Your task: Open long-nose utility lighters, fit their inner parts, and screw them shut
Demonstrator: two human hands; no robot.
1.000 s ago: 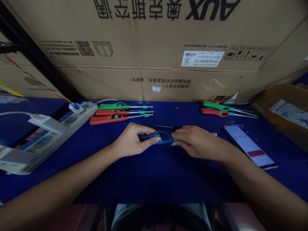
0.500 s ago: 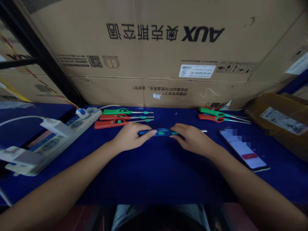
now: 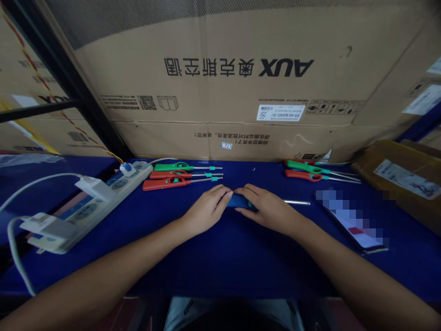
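Both hands are on a blue long-nosed lighter (image 3: 237,201) above the table. My left hand (image 3: 208,209) pinches its handle end, thumb against index finger. My right hand (image 3: 265,206) wraps round the lighter's middle, covering most of the trigger part. The lighter's metal tube sticks out to the right past that hand. Behind my left hand lie a green lighter (image 3: 168,167) and two red lighters (image 3: 165,184) with small teal pieces on their tubes. Farther right, another green lighter (image 3: 303,166) lies with red lighters (image 3: 299,174) in a loose bunch.
On the left, a white power strip (image 3: 99,202) carries plugs and cables. A phone (image 3: 354,225), partly blurred out, lies at the right beside a taped brown parcel (image 3: 399,170). A large cardboard box (image 3: 223,96) stands along the back of the blue table (image 3: 206,262).
My hands have drawn closer together on the blue lighter, the left one moving right along it. More of the metal tube now shows past my right hand. The view has shifted slightly.
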